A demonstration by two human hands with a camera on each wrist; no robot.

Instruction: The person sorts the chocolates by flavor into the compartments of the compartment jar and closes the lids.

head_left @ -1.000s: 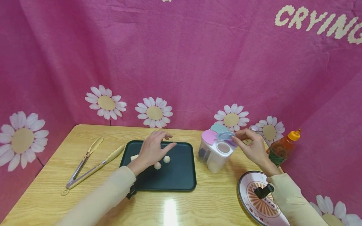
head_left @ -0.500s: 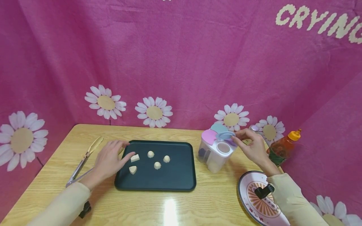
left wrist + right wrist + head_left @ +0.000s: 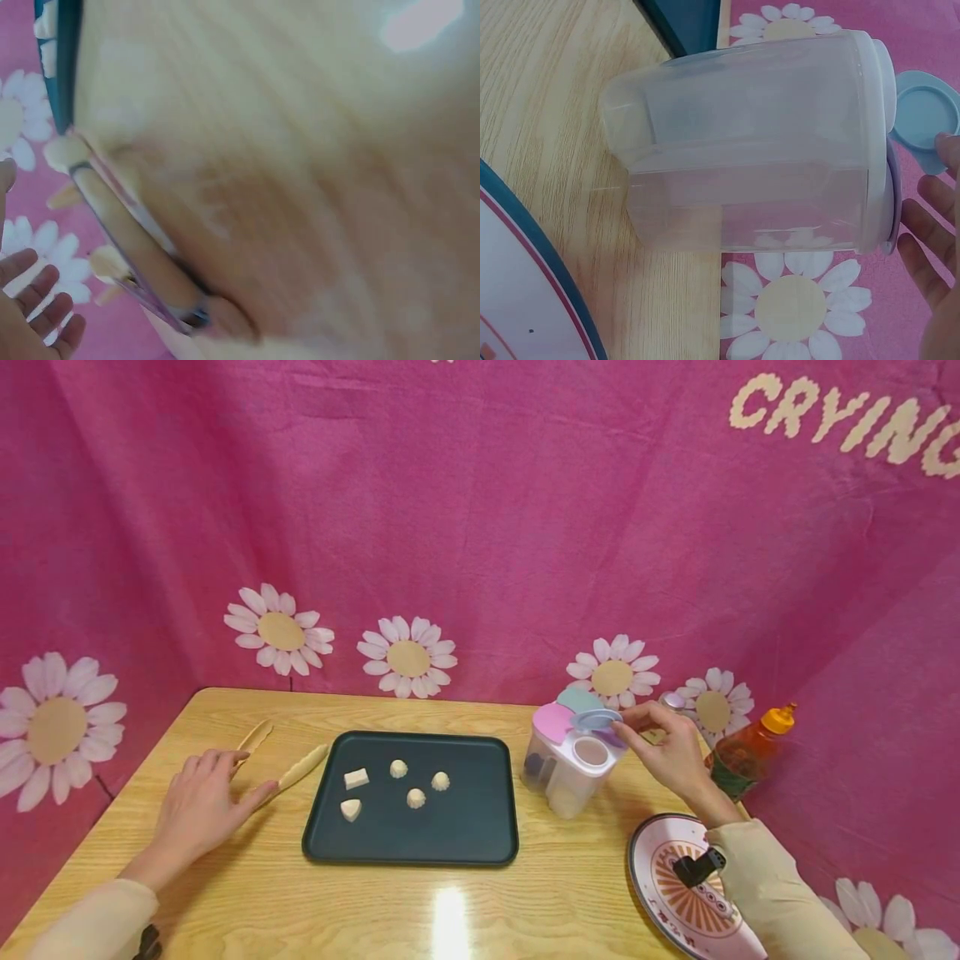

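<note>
My right hand [image 3: 667, 752] pinches the raised light-blue flip lid [image 3: 595, 719] of a clear divided storage container [image 3: 567, 777]; the round opening under that lid is uncovered. In the right wrist view the thumb [image 3: 946, 146] touches the lid [image 3: 924, 112], the other fingers lying near the purple one. My left hand [image 3: 198, 810] hovers over metal tongs [image 3: 303, 766] with cream tips, fingers spread and holding nothing, and hides their handles in the head view. The left wrist view shows the spread tongs [image 3: 124, 217], blurred, with the fingers [image 3: 37, 289] beside them.
A dark tray [image 3: 465, 827] in the middle carries several small cream-coloured pieces [image 3: 416, 798]. A patterned plate [image 3: 652, 893] lies at the front right under my right forearm. An orange-capped sauce bottle [image 3: 742, 760] and a small lidded jar [image 3: 671, 702] stand behind my right hand.
My left hand has moved left from above the tray to over the tongs, uncovering the cream pieces. My right hand has stayed at the blue lid.
</note>
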